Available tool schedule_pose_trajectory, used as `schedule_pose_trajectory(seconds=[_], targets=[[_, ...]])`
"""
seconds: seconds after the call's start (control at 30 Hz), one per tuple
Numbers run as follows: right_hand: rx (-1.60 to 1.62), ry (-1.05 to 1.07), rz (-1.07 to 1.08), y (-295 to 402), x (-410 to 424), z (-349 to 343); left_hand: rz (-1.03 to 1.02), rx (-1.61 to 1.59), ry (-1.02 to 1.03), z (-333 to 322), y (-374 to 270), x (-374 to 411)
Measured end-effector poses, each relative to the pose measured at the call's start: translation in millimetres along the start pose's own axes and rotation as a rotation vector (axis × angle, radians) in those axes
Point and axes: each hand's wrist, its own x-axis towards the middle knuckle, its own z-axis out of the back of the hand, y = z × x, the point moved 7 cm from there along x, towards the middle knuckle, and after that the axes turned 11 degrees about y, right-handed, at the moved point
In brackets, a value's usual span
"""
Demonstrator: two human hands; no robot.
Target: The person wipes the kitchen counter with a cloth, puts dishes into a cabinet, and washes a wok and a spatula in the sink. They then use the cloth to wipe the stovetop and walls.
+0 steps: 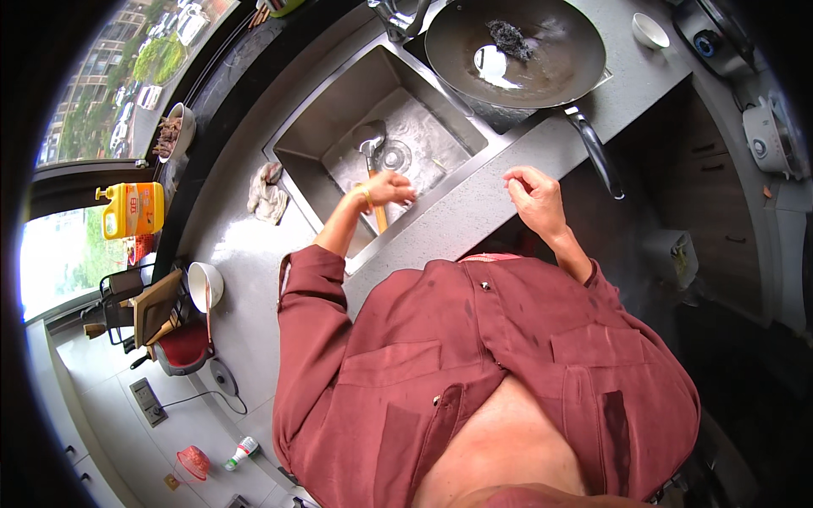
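My left hand (389, 188) hangs over the near side of the stainless steel sink (356, 82), fingers loosely spread with nothing in them. Below it, partly covered, lies a metal wok ladle or turner with a wooden handle (381, 219). Shallow water (413, 127) spreads around the drain strainer (394, 155). My right hand (537, 200) is raised near the counter's front edge, its fingers curled in; the inside of the palm is hidden. Beyond it, a dark wok (559, 63) rests across the sink's right end, with a dark wire scourer (510, 40) and a wet, shiny patch inside.
The wok's handle (596, 152) juts past the counter edge. A faucet (400, 19) stands behind the sink. Left of it lies a crumpled cloth (268, 193). A white bowl (205, 286), a yellow pump jug (133, 211) and a chopping board (155, 308) stand farther left; a small bowl (650, 32) sits right.
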Motion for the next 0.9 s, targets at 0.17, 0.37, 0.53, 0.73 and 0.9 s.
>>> schedule_pose_trajectory(seconds=[0.17, 0.37, 0.53, 0.73, 0.9], targets=[[0.014, 0.023, 0.001, 3.7, -6.4, 18.9, -0.077, -0.428, -0.491, 80.1, 24.9, -44.5], [0.065, 0.099, -0.023, -1.8, -0.3, 17.1, 0.037, 0.165, -0.174, 2.7, -16.5, -17.0], [0.192, 0.116, -0.032, 14.2, 12.3, -1.2, -0.114, -0.102, -0.605, 33.3, -5.4, -40.4], [0.056, 0.158, 0.314, 71.6, 33.7, -24.6, -0.236, -0.497, -0.572, 14.6, -4.1, -68.0], [0.169, -0.045, 0.374, 80.4, 71.4, -28.1, -0.602, -0.805, -0.619, 28.6, -31.5, -132.4]])
